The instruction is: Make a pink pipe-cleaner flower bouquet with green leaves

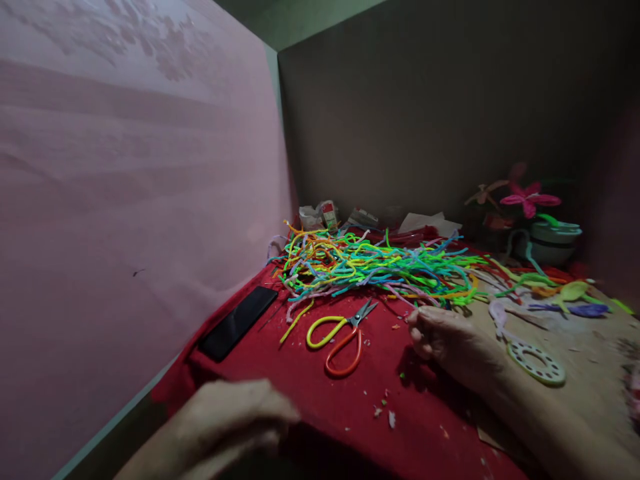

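My right hand [450,340] is just in front of a tangled pile of coloured pipe cleaners [370,267], its fingers curled and pinched together. One lilac pipe cleaner [400,294] runs from the pile to those fingertips; whether they grip it I cannot tell. My left hand [235,413] hangs at the near edge of the red cloth, smeared by motion, and nothing shows clearly in it. Between the hands lie scissors [345,333] with one yellow and one red-orange handle, blades slightly apart and pointing at the pile. A short yellow pipe cleaner [296,323] lies left of them.
A black phone [239,323] rests by the left panel [150,233]. On the right, a pale ring with holes [537,363] and twisted petal shapes [575,293] lie on brown board [590,400]. Behind stand a pink flower [530,199] and a cup [553,243]. Scraps dot the red cloth [310,407].
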Tool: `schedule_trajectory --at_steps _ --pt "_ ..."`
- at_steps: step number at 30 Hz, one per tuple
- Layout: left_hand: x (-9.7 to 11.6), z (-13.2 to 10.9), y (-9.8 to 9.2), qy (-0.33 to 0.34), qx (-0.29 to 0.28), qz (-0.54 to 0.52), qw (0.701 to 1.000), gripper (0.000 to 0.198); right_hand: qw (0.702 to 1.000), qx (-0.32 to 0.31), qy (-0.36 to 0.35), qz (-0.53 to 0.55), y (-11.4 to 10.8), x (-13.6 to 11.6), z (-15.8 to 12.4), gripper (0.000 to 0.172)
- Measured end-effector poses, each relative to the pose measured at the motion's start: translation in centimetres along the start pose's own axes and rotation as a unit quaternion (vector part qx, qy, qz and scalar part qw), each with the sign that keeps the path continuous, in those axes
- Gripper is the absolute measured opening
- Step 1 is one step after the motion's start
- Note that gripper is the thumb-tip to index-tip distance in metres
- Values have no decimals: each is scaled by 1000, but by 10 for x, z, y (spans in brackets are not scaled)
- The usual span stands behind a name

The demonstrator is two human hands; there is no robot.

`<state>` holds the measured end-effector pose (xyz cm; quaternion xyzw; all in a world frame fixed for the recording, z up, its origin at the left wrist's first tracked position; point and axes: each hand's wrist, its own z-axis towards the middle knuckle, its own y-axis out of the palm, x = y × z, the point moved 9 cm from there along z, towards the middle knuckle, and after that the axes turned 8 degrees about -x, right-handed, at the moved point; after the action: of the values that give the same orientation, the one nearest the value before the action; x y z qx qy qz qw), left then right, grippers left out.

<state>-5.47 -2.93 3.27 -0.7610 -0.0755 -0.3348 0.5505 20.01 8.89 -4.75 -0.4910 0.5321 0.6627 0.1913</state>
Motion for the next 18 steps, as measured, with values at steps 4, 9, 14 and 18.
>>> schedule_trajectory --at_steps 4,9,14,18 --pt "42 79 -74 79 120 90 985 26 1000 15 -3 -2 -2 -1 1 20" --pt "4 202 -137 -26 192 207 959 27 1000 4 -6 -4 0 0 2 19" --pt "-32 256 -130 -64 196 232 951 65 1000 1 -14 -5 -2 0 3 19" --pt "-48 264 -124 -91 213 217 948 57 1000 0 -16 0 -4 0 5 20"
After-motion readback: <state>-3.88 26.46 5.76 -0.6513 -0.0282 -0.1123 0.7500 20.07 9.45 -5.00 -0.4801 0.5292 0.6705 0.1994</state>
